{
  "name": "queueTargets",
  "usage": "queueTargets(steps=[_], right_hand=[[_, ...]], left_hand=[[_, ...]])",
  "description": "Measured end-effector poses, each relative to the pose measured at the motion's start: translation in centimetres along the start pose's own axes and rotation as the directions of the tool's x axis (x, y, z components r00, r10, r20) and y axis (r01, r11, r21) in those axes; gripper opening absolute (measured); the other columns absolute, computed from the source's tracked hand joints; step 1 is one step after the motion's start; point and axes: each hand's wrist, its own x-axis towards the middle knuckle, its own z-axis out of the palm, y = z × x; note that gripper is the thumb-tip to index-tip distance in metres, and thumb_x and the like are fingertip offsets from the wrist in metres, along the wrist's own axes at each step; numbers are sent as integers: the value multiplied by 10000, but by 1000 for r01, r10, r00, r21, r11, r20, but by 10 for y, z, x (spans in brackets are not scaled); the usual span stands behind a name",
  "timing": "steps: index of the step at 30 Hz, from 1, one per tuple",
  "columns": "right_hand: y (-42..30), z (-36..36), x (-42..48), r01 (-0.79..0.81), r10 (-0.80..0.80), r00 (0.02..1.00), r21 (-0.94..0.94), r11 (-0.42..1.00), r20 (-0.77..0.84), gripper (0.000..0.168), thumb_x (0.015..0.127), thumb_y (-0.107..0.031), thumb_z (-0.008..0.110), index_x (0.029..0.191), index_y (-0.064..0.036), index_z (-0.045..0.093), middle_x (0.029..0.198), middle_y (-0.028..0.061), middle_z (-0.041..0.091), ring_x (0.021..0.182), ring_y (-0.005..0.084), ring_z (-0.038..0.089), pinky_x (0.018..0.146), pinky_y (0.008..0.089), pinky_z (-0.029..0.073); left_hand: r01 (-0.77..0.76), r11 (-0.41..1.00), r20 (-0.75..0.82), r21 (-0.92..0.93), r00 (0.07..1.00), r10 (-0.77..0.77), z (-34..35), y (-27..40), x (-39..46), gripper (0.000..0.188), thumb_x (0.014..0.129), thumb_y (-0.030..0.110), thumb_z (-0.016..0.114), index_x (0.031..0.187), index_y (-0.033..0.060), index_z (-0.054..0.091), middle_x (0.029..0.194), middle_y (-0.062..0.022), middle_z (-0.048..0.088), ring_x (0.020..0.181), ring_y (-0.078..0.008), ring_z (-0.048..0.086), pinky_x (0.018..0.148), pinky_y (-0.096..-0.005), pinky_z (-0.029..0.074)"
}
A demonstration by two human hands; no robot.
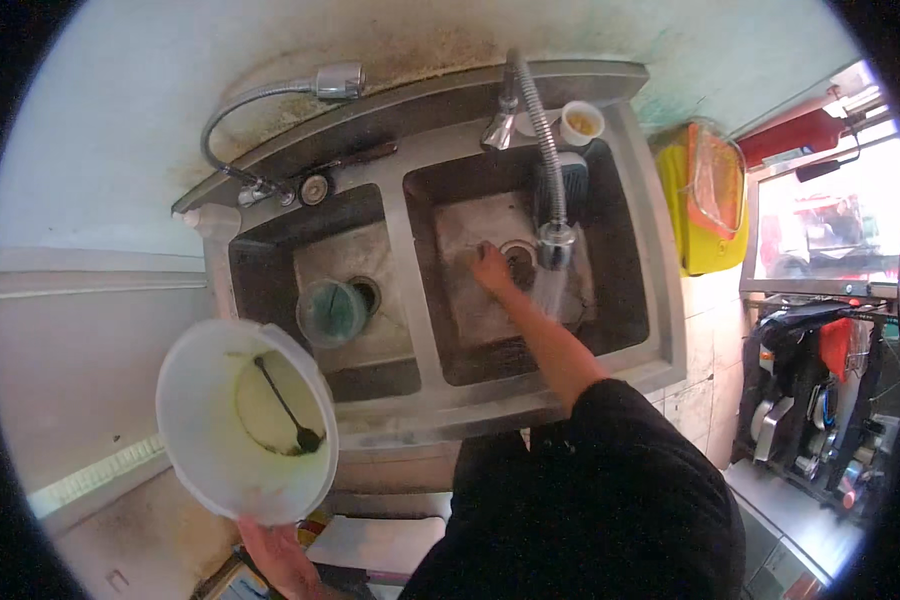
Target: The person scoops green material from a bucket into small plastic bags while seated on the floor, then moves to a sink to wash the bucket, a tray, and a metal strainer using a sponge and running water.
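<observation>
At lower left, my left hand (pixel 277 551) grips a large white plastic bucket (pixel 217 397) by its lower side, and its mouth tilts towards me. Inside the bucket a long-handled black spoon (pixel 281 401) rests against yellowish residue. My right hand (pixel 491 270) reaches down into the right basin (pixel 465 315) of a metal double sink, just left of its drain (pixel 521 259). Its fingers are curled, and whether the dark spot at them is a held thing is unclear. Water runs from the spring-hose faucet (pixel 555 244) beside my right forearm.
A translucent tub with greenish contents (pixel 334 311) stands in the left basin (pixel 364 345). Behind it, a second flexible faucet (pixel 210 135) arches up beside a drain strainer (pixel 315 190). A small white cup (pixel 581 122) sits on the back ledge. Yellow container (pixel 709 225) at right.
</observation>
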Motion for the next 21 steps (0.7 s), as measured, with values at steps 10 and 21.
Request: queueTargets(steps=[10, 21], right_hand=[[-122, -338, -82, 183, -258, 958, 420, 889, 127, 563, 827, -516, 819, 1052, -36, 629, 931, 77, 685, 775, 210, 652, 709, 381, 529], [-118, -376, -15, 360, -362, 931, -285, 888, 46, 728, 710, -392, 876, 1346, -135, 631, 1189, 206, 714, 1121, 392, 682, 956, 492, 542]], left_hand=[[42, 992, 26, -122, 999, -39, 114, -2, -56, 543, 1051, 308, 589, 1510, 65, 432, 1422, -109, 576, 1272, -236, 602, 920, -379, 594], [137, 990, 307, 24, 942, -137, 272, -52, -86, 301, 1036, 286, 628, 1248, 85, 557, 1211, -52, 576, 1094, -171, 604, 946, -414, 586]])
